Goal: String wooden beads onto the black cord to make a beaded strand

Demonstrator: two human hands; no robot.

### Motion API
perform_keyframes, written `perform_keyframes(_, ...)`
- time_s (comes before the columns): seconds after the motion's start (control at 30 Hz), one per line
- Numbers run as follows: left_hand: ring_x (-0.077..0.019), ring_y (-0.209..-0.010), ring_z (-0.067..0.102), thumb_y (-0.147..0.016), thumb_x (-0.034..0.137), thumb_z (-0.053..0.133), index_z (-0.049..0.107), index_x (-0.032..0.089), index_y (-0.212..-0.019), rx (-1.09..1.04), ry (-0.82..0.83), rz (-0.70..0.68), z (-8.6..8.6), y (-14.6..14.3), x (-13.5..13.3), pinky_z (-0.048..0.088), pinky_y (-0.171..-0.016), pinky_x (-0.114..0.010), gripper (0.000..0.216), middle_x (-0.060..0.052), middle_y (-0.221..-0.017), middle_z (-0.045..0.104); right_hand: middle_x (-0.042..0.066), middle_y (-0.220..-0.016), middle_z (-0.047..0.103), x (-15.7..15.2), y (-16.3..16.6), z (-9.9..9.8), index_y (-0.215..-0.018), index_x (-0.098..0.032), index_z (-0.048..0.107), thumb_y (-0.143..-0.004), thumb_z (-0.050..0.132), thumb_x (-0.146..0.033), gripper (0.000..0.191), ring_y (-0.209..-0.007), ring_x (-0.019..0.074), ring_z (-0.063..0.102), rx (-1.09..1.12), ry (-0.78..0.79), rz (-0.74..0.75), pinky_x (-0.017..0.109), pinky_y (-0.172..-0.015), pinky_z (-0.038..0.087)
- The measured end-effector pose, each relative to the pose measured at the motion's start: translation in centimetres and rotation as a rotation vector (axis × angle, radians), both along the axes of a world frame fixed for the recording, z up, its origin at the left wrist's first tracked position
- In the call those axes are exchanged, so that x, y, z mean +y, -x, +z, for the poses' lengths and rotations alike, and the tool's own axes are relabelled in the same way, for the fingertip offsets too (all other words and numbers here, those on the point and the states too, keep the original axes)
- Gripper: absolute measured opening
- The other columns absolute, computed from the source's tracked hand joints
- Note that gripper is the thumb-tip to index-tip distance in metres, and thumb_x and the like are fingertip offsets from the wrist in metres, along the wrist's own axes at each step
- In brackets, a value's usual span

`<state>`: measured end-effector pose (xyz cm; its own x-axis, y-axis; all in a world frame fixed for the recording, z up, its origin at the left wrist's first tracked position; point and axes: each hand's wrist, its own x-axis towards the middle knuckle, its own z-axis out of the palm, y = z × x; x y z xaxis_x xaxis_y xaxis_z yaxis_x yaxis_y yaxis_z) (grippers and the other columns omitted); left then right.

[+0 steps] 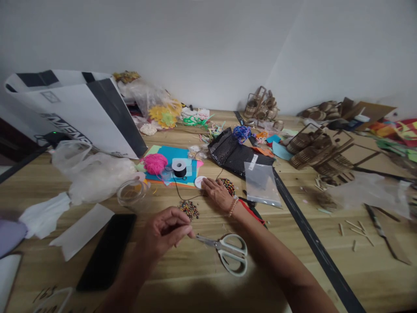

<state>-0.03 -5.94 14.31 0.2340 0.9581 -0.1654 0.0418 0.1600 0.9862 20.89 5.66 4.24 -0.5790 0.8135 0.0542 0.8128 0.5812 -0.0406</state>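
My left hand (169, 230) hovers above the table with thumb and fingertips pinched together; whatever is between them is too small to make out. Just right of it lie scissors (216, 244) with pale handles. My right hand (217, 193) reaches forward, palm down and fingers stretched out, its fingertips touching a small white round disc (199, 182). A heap of multicoloured beads (228, 186) is partly hidden behind that hand. Loose small beads (189, 208) lie between the two hands. Black cord runs from a spool (179, 168) towards the right hand.
Pink yarn (155, 164) and coloured paper (169, 154) lie behind the beads. A black phone (107, 252) and a tape roll (132, 192) are at left. To the right are a clear zip bag (263, 184), a black bubble pouch (231, 152), woven baskets (321, 150) and a knife (384, 234).
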Motion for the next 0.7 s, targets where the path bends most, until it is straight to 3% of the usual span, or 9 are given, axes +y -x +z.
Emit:
perform_keyframes(0.2, -0.0077, -0.039, 0.045, -0.067, 0.030, 0.072, 0.060, 0.019, -0.067, -0.062, 0.046, -0.065, 0.9, 0.6, -1.1, 0.034, -0.038, -0.018, 0.016, 0.000, -0.054, 0.067, 0.014, -0.142, 0.045, 0.0, -0.1, -0.1, -0.134, -0.013, 0.043, -0.096, 0.035, -0.011, 0.040, -0.128, 0.0255, 0.042, 0.017, -0.023, 0.007, 0.046, -0.104, 0.031)
perform_keyframes(0.37, -0.0090, -0.040, 0.046, -0.064, 0.029, 0.073, 0.060, 0.020, -0.062, -0.023, 0.110, 0.013, 3.1, 0.6, -3.0, 0.034, -0.040, -0.020, 0.016, -0.001, -0.053, 0.066, 0.015, -0.141, 0.045, -0.1, 0.0, 0.0, -0.135, -0.014, 0.043, -0.096, 0.036, -0.012, 0.039, -0.129, 0.0254, 0.041, 0.022, -0.026, 0.010, 0.046, -0.104, 0.032)
perform_keyframes(0.53, -0.0153, -0.049, 0.057, -0.063, 0.024, 0.074, 0.063, 0.023, -0.059, -0.018, 0.088, 0.027, 4.9, 0.9, -4.7, 0.044, -0.050, -0.026, 0.011, -0.001, -0.052, 0.066, 0.016, -0.141, 0.045, -0.1, 0.1, 0.2, -0.133, -0.014, 0.044, -0.095, 0.038, -0.013, 0.038, -0.130, 0.0256, 0.041, 0.012, -0.013, 0.001, 0.045, -0.104, 0.033)
perform_keyframes(0.7, -0.0144, -0.050, 0.057, -0.065, 0.021, 0.071, 0.063, 0.023, -0.060, 0.010, 0.037, 0.032, 3.8, 0.8, -4.4, 0.043, -0.051, -0.024, 0.009, 0.001, -0.053, 0.066, 0.017, -0.140, 0.045, -0.4, 0.0, 0.9, -0.131, -0.011, 0.045, -0.090, 0.045, -0.013, 0.041, -0.128, 0.0282, 0.040, 0.102, 0.011, 0.008, 0.046, -0.104, 0.033)
